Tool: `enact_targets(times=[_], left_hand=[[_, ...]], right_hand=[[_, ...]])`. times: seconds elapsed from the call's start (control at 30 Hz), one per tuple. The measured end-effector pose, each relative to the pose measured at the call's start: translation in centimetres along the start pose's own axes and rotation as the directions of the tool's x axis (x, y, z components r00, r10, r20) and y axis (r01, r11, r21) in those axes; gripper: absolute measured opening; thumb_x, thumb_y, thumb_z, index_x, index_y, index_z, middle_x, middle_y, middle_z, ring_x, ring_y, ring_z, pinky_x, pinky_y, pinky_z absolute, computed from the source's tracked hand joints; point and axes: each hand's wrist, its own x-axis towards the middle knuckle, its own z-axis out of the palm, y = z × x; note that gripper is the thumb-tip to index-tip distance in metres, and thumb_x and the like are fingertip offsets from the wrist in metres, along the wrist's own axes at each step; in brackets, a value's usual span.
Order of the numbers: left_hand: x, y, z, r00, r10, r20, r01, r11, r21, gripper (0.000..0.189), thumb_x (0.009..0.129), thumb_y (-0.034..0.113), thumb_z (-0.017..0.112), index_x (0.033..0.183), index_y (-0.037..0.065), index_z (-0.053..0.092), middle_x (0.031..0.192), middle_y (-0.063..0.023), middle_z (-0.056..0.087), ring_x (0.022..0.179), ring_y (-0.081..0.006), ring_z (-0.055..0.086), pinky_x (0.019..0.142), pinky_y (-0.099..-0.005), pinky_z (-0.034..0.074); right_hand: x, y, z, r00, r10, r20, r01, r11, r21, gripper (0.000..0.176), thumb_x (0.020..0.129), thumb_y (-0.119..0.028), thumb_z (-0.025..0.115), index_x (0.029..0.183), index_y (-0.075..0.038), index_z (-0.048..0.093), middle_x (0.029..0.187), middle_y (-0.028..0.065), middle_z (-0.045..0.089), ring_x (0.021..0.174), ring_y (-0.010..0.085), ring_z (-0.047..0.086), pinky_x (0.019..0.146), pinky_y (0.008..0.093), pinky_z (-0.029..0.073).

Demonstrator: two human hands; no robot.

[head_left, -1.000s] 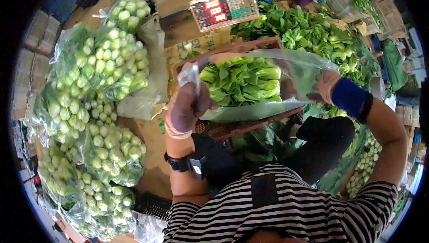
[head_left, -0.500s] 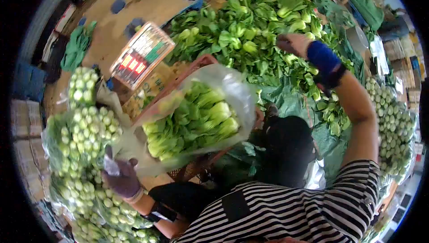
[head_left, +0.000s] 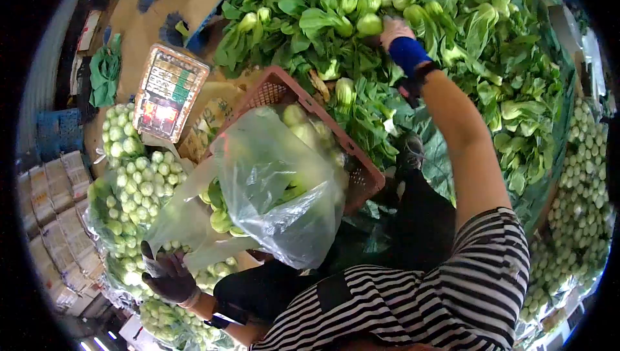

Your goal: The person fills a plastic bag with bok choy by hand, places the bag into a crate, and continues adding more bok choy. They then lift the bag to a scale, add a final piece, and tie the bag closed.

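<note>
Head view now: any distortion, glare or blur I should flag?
Head view: strong fisheye, black vignette, bent edges; head view: glare whitens the plastic bag gripped by the left hand, veiling the greens inside; head view: scale display washed out, digits unreadable; head view: right hand at the bok choy pile looks soft, fingers indistinct.

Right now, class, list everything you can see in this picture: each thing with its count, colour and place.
plastic bag: one, clear, greens inside, over the crate
crate: one, reddish-brown, centre
loose greens: one heap, green, top and right
bagged greens: several bags, pale green, left
scale display: one, red digits, upper left
boxes: one stack, pale, far left
left hand: dark glove, holds the bag's edge
right hand: blue wristband, on the loose greens
</note>
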Motion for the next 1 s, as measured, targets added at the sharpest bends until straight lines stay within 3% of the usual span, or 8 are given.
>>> enact_targets(times=[0.07,0.23,0.33,0.47,0.6,0.77,0.93,1.0], left_hand=[[0.8,-0.3,0.6,0.989,-0.011,0.149,0.021,0.998,-0.061,0.061,0.096,0.045,0.028,0.143,0.007,0.021,0.105,-0.0148,0.063,0.082,-0.0246,0.064,0.093,-0.0448,0.045],[0.6,-0.5,1.9,0.999,0.016,-0.029,-0.013,0.992,0.127,0.064,0.094,0.048,0.034,0.143,0.007,0.023,0.082,-0.0066,0.063,0.079,-0.02,0.059,0.084,-0.0402,0.043],[0.4,-0.5,3.1,0.971,0.02,-0.239,0.013,0.991,0.135,0.064,0.095,0.048,0.033,0.143,0.007,0.024,0.078,-0.0053,0.062,0.074,-0.0194,0.056,0.082,-0.0403,0.044],[0.7,-1.1,0.9,0.997,0.034,0.074,-0.04,0.996,0.081,0.063,0.095,0.047,0.032,0.143,0.008,0.023,0.087,-0.007,0.065,0.079,-0.0213,0.061,0.083,-0.04,0.045],[0.0,-0.9,2.5,0.999,-0.021,-0.05,0.021,1.0,0.005,0.064,0.096,0.043,0.033,0.145,0.008,0.013,0.105,-0.0156,0.063,0.089,-0.0248,0.065,0.091,-0.0486,0.045],[0.6,-1.5,4.5,0.973,-0.007,-0.231,0.042,0.989,0.145,0.066,0.093,0.043,0.041,0.143,0.004,0.021,0.084,-0.0071,0.058,0.078,-0.0182,0.058,0.091,-0.0483,0.044],[-0.1,-1.1,0.0,0.977,-0.039,0.209,0.072,0.986,-0.152,0.069,0.087,0.043,0.052,0.136,-0.001,0.03,0.105,-0.0096,0.055,0.099,-0.0214,0.052,0.099,-0.0476,0.034],[-1.5,-1.0,1.7,0.976,-0.047,-0.211,0.053,0.998,0.024,0.064,0.087,0.038,0.05,0.132,-0.005,0.037,0.1,-0.0128,0.062,0.091,-0.0234,0.058,0.099,-0.0455,0.036]], right_hand=[[-3.2,3.0,-0.4,0.74,-0.368,-0.563,0.426,0.904,-0.031,0.065,0.068,-0.04,0.076,0.118,-0.004,0.053,0.107,0.0175,0.06,0.102,0.038,0.057,0.088,0.0404,0.047],[-14.5,3.6,-3.1,0.864,-0.403,-0.303,0.482,0.484,0.73,0.066,0.069,-0.035,0.075,0.122,-0.005,0.048,0.113,0.0116,0.058,0.103,0.0251,0.056,0.087,0.0347,0.047],[-16.2,5.5,-2.0,0.618,-0.627,0.475,-0.726,-0.222,0.651,0.035,0.088,-0.015,0.061,0.119,-0.002,0.053,0.107,0.0027,0.06,0.092,0.0139,0.06,0.079,0.0291,0.05],[-16.7,0.0,5.2,0.66,-0.643,0.388,-0.58,-0.107,0.808,0.04,0.093,-0.034,0.051,0.121,-0.005,0.053,0.103,0.0024,0.062,0.083,0.0138,0.06,0.073,0.0287,0.05],[-10.6,-6.8,14.2,0.884,-0.184,0.43,0.158,0.983,0.094,0.047,0.09,-0.019,0.052,0.135,-0.014,0.038,0.116,0.0121,0.059,0.104,0.0225,0.059,0.081,0.0374,0.051],[-11.6,-7.8,20.7,0.983,-0.113,0.146,0.067,0.956,0.287,0.036,0.083,-0.019,0.061,0.117,-0.01,0.055,0.103,0.013,0.065,0.092,0.0248,0.063,0.075,0.0395,0.052],[-12.4,-1.7,17.3,0.919,-0.373,0.127,-0.054,0.199,0.979,0.052,0.073,-0.027,0.075,0.116,-0.003,0.057,0.104,0.0121,0.064,0.092,0.0221,0.061,0.082,0.0361,0.049],[-12.5,2.1,12.9,0.939,-0.308,0.155,-0.121,0.125,0.985,0.045,0.085,-0.03,0.06,0.121,-0.003,0.052,0.11,0.0116,0.06,0.094,0.0233,0.06,0.084,0.0362,0.049]])
